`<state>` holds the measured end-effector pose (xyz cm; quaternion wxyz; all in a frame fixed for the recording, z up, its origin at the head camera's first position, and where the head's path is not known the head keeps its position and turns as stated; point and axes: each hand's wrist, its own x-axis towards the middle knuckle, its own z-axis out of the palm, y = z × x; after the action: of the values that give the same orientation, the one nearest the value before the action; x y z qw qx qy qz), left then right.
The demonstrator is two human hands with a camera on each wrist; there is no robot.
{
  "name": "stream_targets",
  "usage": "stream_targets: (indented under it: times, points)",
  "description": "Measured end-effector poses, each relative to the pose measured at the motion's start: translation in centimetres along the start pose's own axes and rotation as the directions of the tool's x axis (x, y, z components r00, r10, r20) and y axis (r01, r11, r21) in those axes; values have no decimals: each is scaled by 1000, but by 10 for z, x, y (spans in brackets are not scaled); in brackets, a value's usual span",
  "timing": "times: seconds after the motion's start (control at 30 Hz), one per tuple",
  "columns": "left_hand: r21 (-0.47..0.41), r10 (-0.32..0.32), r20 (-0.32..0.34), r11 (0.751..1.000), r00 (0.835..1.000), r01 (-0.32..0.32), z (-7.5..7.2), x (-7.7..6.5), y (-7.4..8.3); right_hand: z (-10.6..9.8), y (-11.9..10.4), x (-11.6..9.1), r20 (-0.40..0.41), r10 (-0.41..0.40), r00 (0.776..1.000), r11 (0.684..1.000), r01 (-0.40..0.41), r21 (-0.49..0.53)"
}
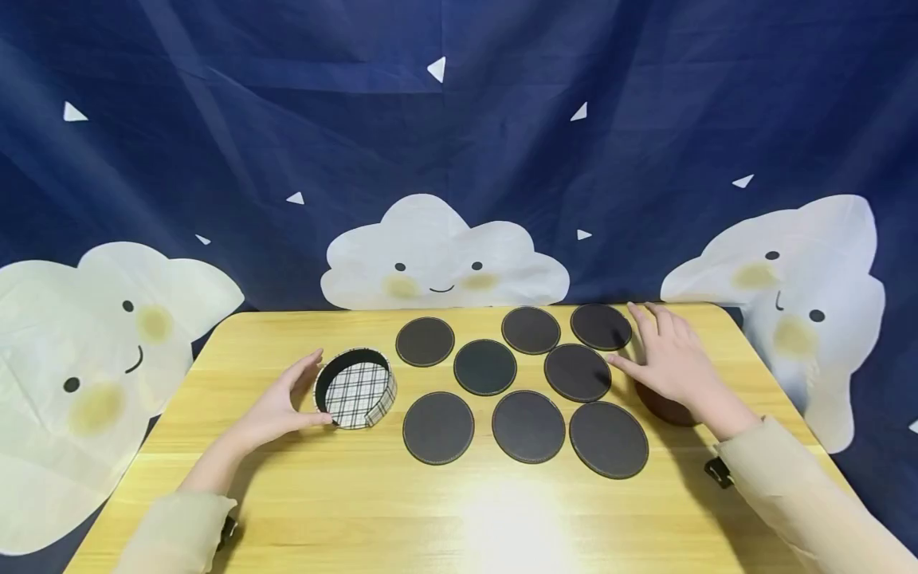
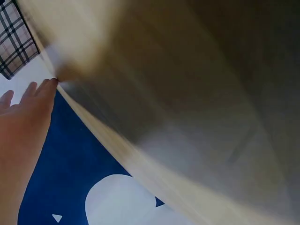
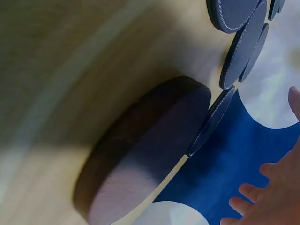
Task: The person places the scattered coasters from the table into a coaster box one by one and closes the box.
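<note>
My left hand (image 1: 276, 406) is beside a round, open-topped holder (image 1: 383, 399) with plaid sides and a plaid floor. Its thumb tip comes right to the near-left rim, and the straight fingers lie along the far-left side. In the left wrist view, the holder's plaid side (image 2: 18, 44) shows at the top left corner, by the fingers. My right hand (image 1: 670, 359) hovers with spread fingers over a thick, dark brown round block (image 1: 667, 410), which it partly hides. The thumb tip is beside a black coaster (image 1: 577, 372), and the fingertips are near the far-right coaster (image 1: 601, 327).
Several flat, round black coasters with stitched edges, among them a near-left one (image 1: 438, 428), lie spread over the middle and right of the wooden table (image 1: 358, 494). Some touch at their edges. A blue curtain with cloud prints (image 1: 445, 263) hangs behind the table's far edge.
</note>
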<state>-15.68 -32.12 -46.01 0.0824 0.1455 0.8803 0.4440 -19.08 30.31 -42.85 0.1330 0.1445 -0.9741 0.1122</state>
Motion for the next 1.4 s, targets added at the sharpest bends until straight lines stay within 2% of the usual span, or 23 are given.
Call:
stream_targets:
  times: [0.37,0.63,0.8,1.03,1.4]
  points:
    - [-158,-31,55,987,998,39,-1,3,-4,4,-10,29,14,-40,999,999,40,15]
    - [-271,-29,70,961,997,47,0,1,-8,14,-8,46,133,23,991,1000,-25,11]
    - [-286,-16,79,957,997,38,0,2,-7,23,-7,57,178,61,982,998,-60,-10]
    - [-298,-15,100,954,995,44,0,3,-6,31,-13,71,267,131,955,991,-121,-54]
    - [-295,-6,108,955,994,38,3,5,-9,49,-14,81,314,211,926,978,-199,-69]
